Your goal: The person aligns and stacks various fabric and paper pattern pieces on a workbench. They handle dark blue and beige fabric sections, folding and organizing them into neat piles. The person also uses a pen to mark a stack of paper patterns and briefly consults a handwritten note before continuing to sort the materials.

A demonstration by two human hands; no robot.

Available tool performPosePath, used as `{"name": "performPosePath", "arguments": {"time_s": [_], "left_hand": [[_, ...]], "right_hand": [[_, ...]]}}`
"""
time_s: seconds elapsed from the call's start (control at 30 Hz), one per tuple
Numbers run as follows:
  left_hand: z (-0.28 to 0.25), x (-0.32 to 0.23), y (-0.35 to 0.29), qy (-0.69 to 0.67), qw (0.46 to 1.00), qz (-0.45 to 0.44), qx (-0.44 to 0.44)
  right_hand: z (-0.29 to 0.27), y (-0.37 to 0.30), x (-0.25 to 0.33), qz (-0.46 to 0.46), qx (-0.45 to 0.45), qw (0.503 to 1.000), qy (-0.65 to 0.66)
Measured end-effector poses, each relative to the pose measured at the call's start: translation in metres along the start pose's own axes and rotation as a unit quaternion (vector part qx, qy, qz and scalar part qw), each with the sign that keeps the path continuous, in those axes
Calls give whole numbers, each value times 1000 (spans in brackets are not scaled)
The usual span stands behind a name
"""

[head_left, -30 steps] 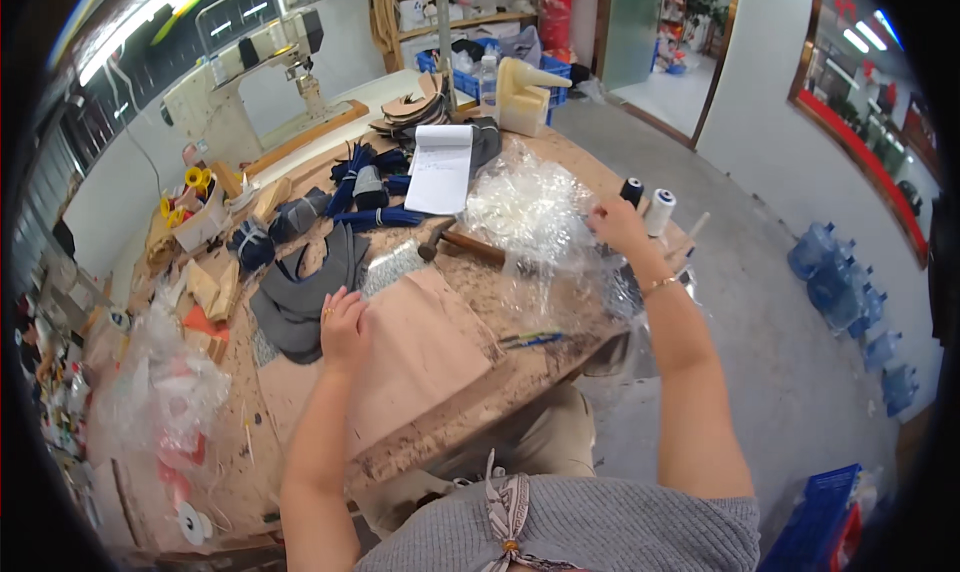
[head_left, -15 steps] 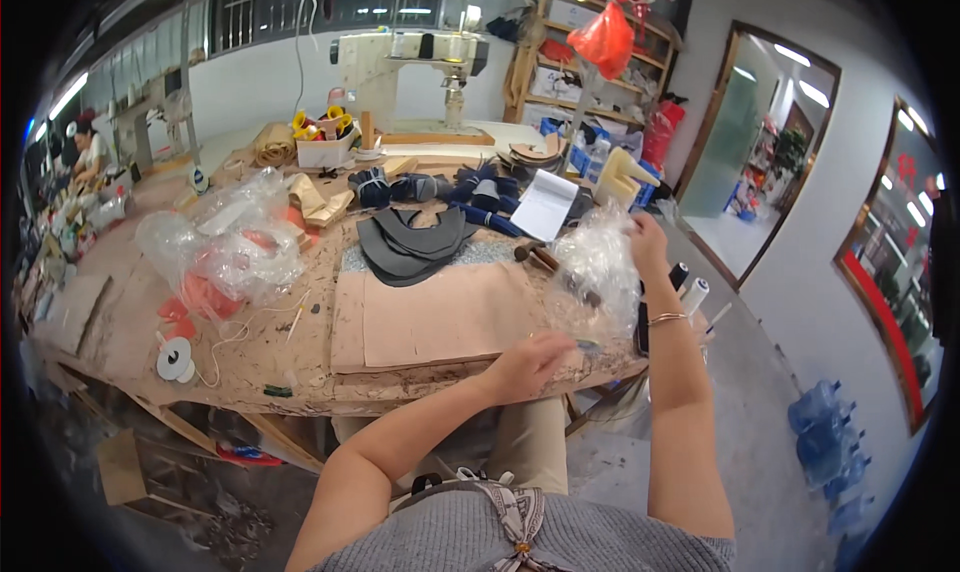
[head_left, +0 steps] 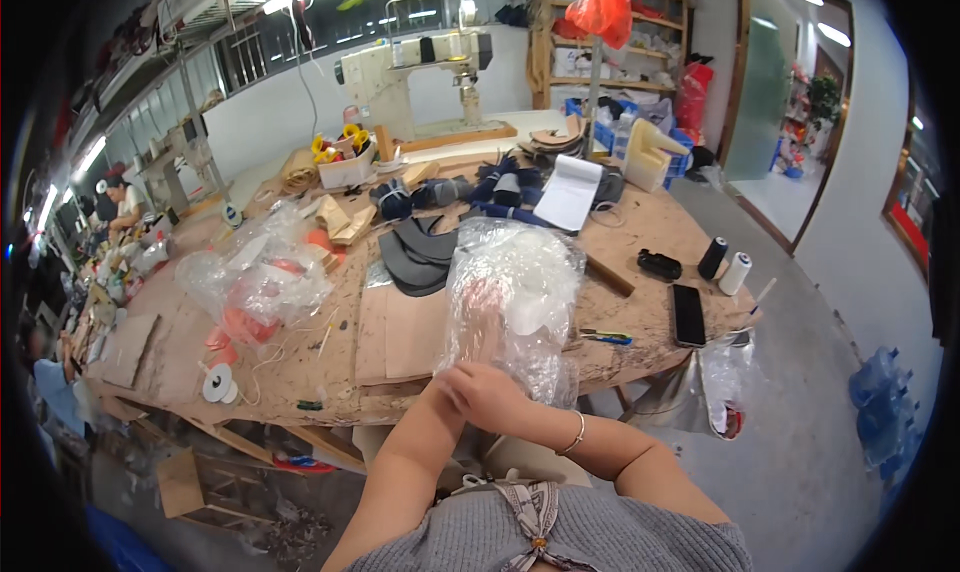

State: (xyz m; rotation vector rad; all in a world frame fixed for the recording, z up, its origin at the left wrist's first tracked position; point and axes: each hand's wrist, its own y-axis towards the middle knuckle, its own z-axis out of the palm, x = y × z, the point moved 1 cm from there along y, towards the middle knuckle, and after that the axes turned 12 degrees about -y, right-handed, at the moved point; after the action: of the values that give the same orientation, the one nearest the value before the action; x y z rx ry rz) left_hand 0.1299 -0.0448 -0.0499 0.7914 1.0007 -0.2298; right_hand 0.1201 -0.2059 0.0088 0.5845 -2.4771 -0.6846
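Note:
A clear plastic bag [head_left: 535, 272] lies over the right part of a tan board [head_left: 395, 347] in front of me. My left hand [head_left: 482, 327] appears to be inside the bag, blurred by the plastic, so its fingers cannot be made out. Across the left wrist reaches my right hand [head_left: 490, 397], its fingers closed at the bag's near edge. Dark grey curved cut pieces [head_left: 418, 257] stick out from under the bag's left side. A blue and yellow cutter [head_left: 607, 338] lies to the bag's right.
A phone [head_left: 688, 315], thread spools [head_left: 735, 274] and a black case [head_left: 659, 264] sit at the right edge. Another crumpled plastic bag [head_left: 255, 272] lies on the left. Behind are dark bundles [head_left: 505, 182], a white notepad [head_left: 570, 194] and a sewing machine [head_left: 415, 82].
The plastic bag has moved from the right side onto the tan board. My right hand has come down and left to meet the left hand. The phone and black case now show. My view has shifted.

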Motion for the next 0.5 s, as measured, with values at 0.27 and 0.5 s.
{"name": "performPosePath", "arguments": {"time_s": [0.27,0.5], "left_hand": [[-36,-23,-23,178,974,-103,-97],[-52,-20,-34,293,956,-17,28]], "right_hand": [[-66,67,-101,152,35,902,403],[-52,78,-312,431,9,895,-114]]}}
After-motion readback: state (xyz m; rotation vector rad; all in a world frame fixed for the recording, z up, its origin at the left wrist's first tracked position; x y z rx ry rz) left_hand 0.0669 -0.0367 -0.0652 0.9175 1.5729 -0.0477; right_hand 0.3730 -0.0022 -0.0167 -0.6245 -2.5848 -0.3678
